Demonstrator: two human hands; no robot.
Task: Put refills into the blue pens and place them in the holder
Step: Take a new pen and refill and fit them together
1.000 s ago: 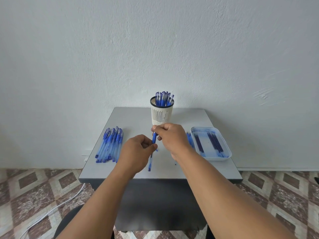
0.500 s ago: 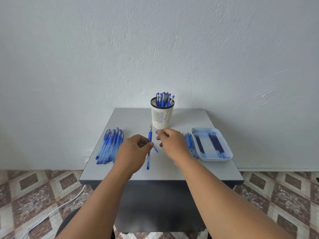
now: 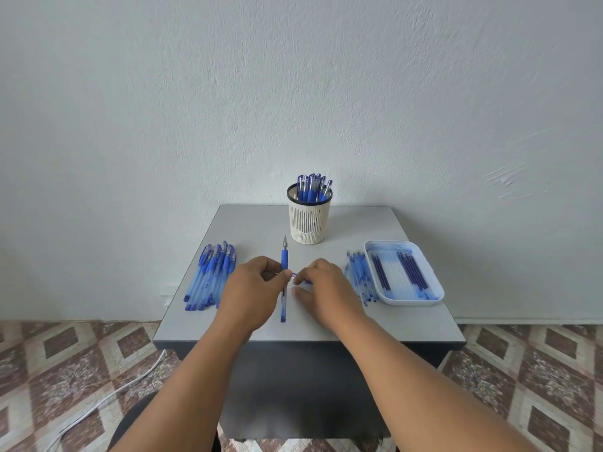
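My left hand (image 3: 254, 288) grips a blue pen (image 3: 284, 260) by its middle. The pen points away from me with its metal tip bare, just above the grey table (image 3: 248, 223). My right hand (image 3: 326, 285) is down on the table beside it, with forefinger and thumb pinching a small blue pen cap (image 3: 299, 276). The white slotted holder (image 3: 310, 223) stands at the back centre with several capped blue pens (image 3: 313, 187) upright in it.
A pile of blue pens (image 3: 212, 275) lies on the table's left side. More pen barrels (image 3: 359, 275) lie right of my right hand, against a white tray (image 3: 437, 290) holding dark refills (image 3: 411, 269). A white cable (image 3: 107, 399) runs across the tiled floor.
My right hand left the pen's front end and dropped to the table onto the cap. My left hand kept the pen and lowered it slightly.
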